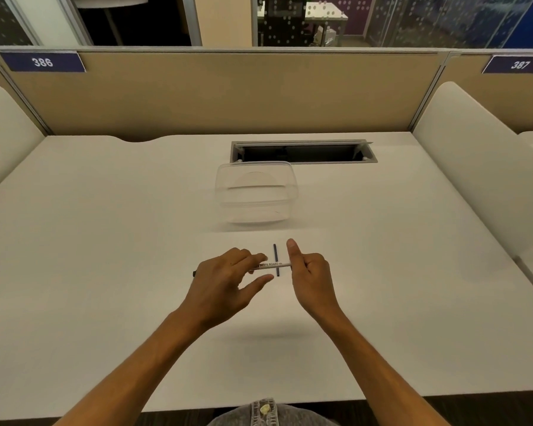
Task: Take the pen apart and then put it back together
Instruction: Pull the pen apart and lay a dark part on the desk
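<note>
Head view: clear tub [257,192] beyond hands; dark rod [275,255] under pen barrel [273,265].

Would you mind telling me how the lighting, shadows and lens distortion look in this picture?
Head view: soft, even light on the white desk; a faint blurred shadow lies under the hands holding the pen; the wide lens bows the partition; the clear box shows little glare, and the pen's print is barely legible.

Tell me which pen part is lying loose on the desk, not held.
The thin dark blue rod, lying front-to-back on the desk. The white barrel crosses above it, held between the left hand and right hand.
</note>
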### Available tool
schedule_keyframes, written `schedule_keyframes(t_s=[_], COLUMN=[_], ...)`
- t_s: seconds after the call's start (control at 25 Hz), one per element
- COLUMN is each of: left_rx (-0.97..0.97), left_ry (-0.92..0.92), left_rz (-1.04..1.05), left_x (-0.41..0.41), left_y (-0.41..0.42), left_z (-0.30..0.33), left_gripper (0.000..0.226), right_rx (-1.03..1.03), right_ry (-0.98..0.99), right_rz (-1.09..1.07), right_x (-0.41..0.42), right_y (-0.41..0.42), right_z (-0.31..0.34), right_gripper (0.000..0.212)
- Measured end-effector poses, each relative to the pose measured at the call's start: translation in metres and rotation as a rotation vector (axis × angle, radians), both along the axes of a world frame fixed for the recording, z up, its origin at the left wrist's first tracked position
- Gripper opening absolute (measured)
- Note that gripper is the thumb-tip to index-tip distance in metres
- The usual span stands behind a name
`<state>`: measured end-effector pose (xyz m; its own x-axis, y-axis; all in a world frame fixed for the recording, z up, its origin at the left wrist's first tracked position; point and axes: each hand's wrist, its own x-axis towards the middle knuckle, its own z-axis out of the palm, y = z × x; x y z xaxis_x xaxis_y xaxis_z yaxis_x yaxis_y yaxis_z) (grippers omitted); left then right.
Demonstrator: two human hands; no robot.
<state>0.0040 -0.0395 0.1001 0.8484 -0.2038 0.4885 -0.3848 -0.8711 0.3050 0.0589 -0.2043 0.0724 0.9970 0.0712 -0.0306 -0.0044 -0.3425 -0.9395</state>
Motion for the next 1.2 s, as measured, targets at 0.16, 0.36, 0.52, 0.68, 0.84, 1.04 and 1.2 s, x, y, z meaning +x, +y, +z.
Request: schedule_keyframes(t_s=[0.16, 0.36, 0.52, 0.68, 0.84, 1.04, 1.2], left_rx=[0.019, -0.15, -0.381, -0.636, -0.481, 0.036, 0.109], left_ry=[-0.06, 0.105, 0.322, 0.747, 0.539, -0.112, -0.191], left_rz=[-0.009, -0.066, -0.176, -0.31, -0.201, -0.092, -0.133], left_x=[0.004, 0.01, 0.013, 0.018, 0.015, 0.012, 0.013], left_y=[-0.002, 0.008, 0.014, 0.023, 0.018, 0.008, 0.009], left_z=[0.006, 0.025, 0.045, 0.067, 0.068, 0.053, 0.052], left_gripper=[0.016, 0.023, 0.024, 0.029, 0.025, 0.012, 0.013], right_rx=[0.032, 0.16, 0.194, 0.104, 0.156, 0.124, 0.057], right_ry=[0.032, -0.109, -0.342, -0.747, -0.599, -0.091, 0.004], right_rz=[-0.015, 0.027, 0.092, 0.2, 0.153, 0.033, 0.03], right_x=[0.001, -0.002, -0.001, 0.004, 0.007, 0.008, 0.011], right_y=[0.003, 0.005, 0.005, 0.001, 0.004, 0.013, 0.012], right_z=[0.005, 0.02, 0.034, 0.048, 0.049, 0.045, 0.051], right_gripper=[0.059, 0.059, 0.058, 0.06, 0.059, 0.059, 0.057])
